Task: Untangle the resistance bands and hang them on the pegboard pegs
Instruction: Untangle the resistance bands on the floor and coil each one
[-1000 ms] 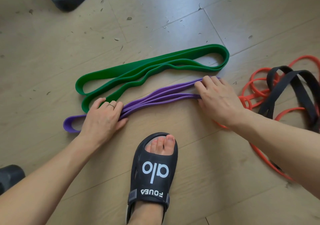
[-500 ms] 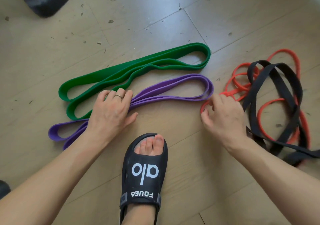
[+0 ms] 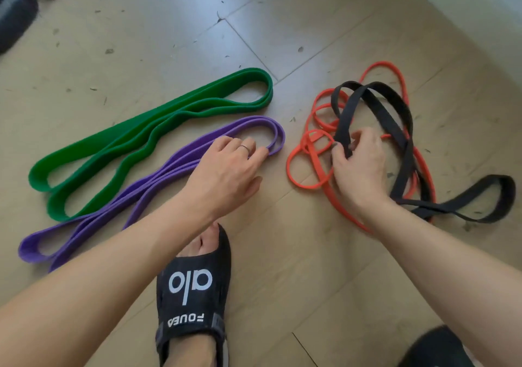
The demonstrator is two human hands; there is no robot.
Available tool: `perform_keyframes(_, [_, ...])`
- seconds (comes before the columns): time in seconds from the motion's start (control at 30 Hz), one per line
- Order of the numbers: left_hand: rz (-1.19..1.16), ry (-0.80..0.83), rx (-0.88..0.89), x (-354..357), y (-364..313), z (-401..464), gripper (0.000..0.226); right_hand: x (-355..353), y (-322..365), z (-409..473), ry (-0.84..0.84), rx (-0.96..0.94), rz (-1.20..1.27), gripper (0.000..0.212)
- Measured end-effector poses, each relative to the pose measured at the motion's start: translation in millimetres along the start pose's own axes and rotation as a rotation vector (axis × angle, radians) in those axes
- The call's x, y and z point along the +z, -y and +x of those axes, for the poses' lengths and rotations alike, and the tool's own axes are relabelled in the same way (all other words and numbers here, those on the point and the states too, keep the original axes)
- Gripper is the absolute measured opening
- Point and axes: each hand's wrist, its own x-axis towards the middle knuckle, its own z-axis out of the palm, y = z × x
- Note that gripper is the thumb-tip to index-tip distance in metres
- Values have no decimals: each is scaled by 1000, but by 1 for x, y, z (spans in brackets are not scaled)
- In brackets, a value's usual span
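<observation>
Resistance bands lie spread across the wooden floor (image 3: 324, 267), four colours in all. Nearest the camera, a foot in a black slide sandal (image 3: 193, 290) plants itself between the two forearms. Just beyond it, the left hand (image 3: 226, 171) reaches out with loosely curled fingers resting on the rounded far-right end of the purple band (image 3: 147, 180); whether they actually grip it, I cannot tell. That purple band sits folded flat, running from the near left corner up toward the middle. Across on the other side, the right hand (image 3: 358, 166) pinches a strand of the black band (image 3: 395, 118) between thumb and fingers, right in the heart of the tangle. The black band loops over and through the thin orange band (image 3: 310, 166), whose coils spill out left of the hand and arc beyond it. Farther back on the left, the green band (image 3: 135, 135) lies folded neatly, parallel to the purple one and just beside it.
</observation>
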Motion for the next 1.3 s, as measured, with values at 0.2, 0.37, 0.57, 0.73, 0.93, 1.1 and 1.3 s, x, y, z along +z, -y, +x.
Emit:
perform_keyframes(0.2, [-12, -37, 112, -14, -33, 37, 39, 9, 14, 33, 116, 262, 148, 33])
perform_keyframes(0.37, [11, -23, 130, -19, -46, 49, 44, 12, 19, 51, 88, 361, 171, 40])
perform_keyframes(0.57, [-23, -1, 97, -26, -57, 57, 42, -23, 20, 56, 239, 143, 63, 12])
perform_keyframes(0.73, [-156, 17, 81, -54, -60, 51, 42, -86, 13, 35, 227, 54, 134, 18])
perform_keyframes(0.93, [-357, 68, 135, -153, -75, 44, 45, -188, 23, 3, 166, -27, 157, 14])
perform_keyframes(1.1, [-435, 20, 163, -261, -111, 39, 52, -281, 59, -39, 111, 7, 514, 10])
perform_keyframes(1.3, [-584, 108, 163, -359, -162, 24, 87, -365, 91, -111, 101, -69, 737, 18])
